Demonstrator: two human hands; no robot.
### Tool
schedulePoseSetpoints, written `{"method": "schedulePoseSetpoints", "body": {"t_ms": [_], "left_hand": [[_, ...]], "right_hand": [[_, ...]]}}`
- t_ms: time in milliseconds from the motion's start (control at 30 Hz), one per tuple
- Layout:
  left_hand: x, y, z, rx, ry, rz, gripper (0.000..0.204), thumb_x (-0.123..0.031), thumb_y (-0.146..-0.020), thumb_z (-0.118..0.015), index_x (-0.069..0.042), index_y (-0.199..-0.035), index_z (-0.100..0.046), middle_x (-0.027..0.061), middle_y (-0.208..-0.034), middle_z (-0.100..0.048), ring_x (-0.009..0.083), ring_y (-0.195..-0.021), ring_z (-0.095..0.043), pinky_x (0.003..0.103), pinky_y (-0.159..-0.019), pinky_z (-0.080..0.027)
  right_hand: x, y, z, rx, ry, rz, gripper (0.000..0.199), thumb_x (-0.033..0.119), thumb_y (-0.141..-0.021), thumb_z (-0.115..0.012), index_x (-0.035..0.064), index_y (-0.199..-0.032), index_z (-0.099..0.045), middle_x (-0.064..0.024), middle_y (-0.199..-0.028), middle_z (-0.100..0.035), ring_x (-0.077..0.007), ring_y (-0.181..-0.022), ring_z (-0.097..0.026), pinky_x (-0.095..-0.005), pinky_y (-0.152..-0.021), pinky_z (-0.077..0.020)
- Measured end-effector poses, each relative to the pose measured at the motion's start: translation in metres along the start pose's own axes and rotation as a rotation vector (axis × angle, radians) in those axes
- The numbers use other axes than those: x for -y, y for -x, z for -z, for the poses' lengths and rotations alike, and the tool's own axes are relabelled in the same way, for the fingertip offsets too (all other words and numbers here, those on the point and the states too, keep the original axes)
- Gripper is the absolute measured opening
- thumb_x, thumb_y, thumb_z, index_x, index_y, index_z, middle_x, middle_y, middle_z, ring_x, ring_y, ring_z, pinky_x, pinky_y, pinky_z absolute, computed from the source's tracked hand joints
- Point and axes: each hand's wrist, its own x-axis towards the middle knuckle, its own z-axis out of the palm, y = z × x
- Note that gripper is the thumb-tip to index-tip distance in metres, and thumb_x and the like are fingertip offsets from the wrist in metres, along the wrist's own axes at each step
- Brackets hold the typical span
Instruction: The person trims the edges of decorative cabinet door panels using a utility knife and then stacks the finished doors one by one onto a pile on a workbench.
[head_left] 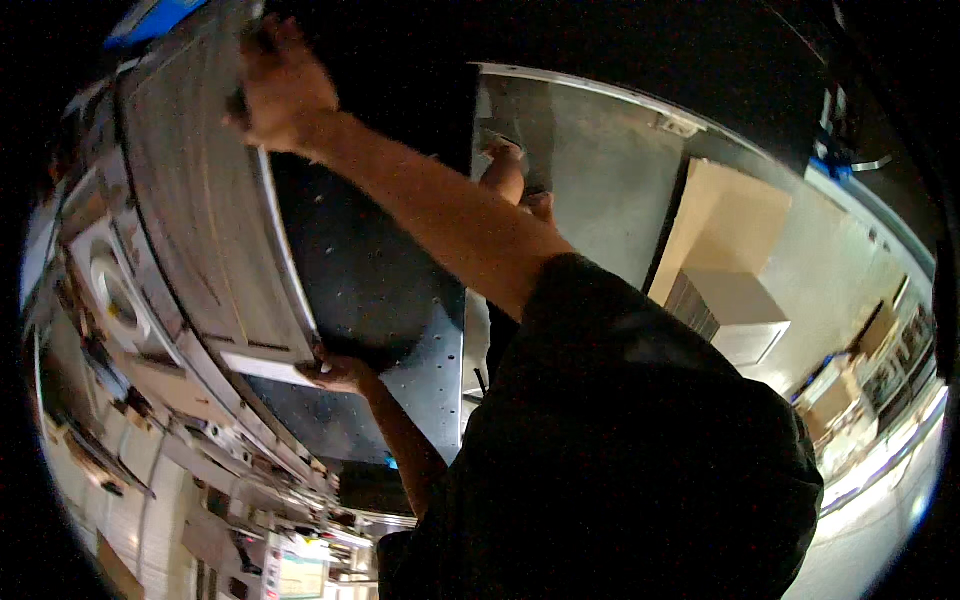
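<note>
My left hand [345, 373] grips the near corner of a long grey panel [215, 220], at its white end strip [265, 367]. The fingers are closed on that edge, thumb toward the top. A pale metal-looking edge runs along the panel's right side. My right arm reaches across to the far left, where my right hand [285, 95] is curled above the panel's far part. Something dark shows by its fingers, too blurred and dim to name. Underneath the panel lies a black worktop [370, 280] dotted with small holes.
Bare feet [505, 155] show on the grey floor beyond the worktop. A brown cardboard sheet [725, 210] and a carton [740, 315] stand on the right, with stacked goods [835, 400] farther off. A white ring-shaped part [118, 285] sits at the left.
</note>
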Motion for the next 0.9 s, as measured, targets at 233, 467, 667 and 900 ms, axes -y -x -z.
{"method": "schedulePoseSetpoints", "body": {"t_ms": [233, 467, 667, 900], "left_hand": [[0.002, -0.001, 0.018, -0.056, -0.180, -0.011, 0.066, -0.019, -0.109, -0.059, 0.004, -0.163, -0.031, 0.0280, -0.160, -0.044, 0.0460, -0.138, -0.053, 0.057, -0.117, -0.042], [-0.047, 0.011, 0.004, 0.013, -0.582, -0.034, 0.069, -0.022, -0.107, -0.057, 0.002, -0.165, -0.030, 0.0219, -0.170, -0.037, 0.0362, -0.158, -0.032, 0.055, -0.131, -0.016], [-0.064, 0.011, -0.009, -0.032, -0.741, -0.021, 0.069, -0.027, -0.105, -0.056, 0.004, -0.163, -0.034, 0.0219, -0.169, -0.038, 0.0362, -0.158, -0.034, 0.054, -0.131, -0.015], [-0.068, 0.019, -0.009, -0.068, -0.732, -0.046, 0.067, -0.041, -0.110, -0.048, 0.003, -0.160, -0.042, 0.0203, -0.167, -0.042, 0.0348, -0.156, -0.038, 0.053, -0.131, -0.017]], "right_hand": [[-0.001, 0.014, 0.000, -0.015, -0.161, 0.079, 0.095, 0.053, -0.089, -0.077, -0.0048, -0.155, -0.041, -0.0280, -0.154, -0.051, -0.0451, -0.147, -0.043, -0.0521, -0.125, -0.0304], [-0.014, 0.008, -0.006, -0.019, -0.147, 0.165, 0.096, 0.055, -0.092, -0.075, -0.0039, -0.158, -0.038, -0.0319, -0.158, -0.046, -0.0486, -0.144, -0.047, -0.0557, -0.122, -0.0363], [-0.006, 0.002, -0.004, 0.081, -0.061, 0.129, 0.095, 0.055, -0.095, -0.072, -0.0042, -0.160, -0.036, -0.0303, -0.161, -0.043, -0.0467, -0.148, -0.043, -0.0532, -0.125, -0.0334], [-0.004, 0.005, 0.001, 0.086, -0.082, 0.148, 0.093, 0.051, -0.092, -0.076, -0.0046, -0.157, -0.039, -0.0316, -0.157, -0.047, -0.0498, -0.143, -0.048, -0.0555, -0.121, -0.0380]]}}
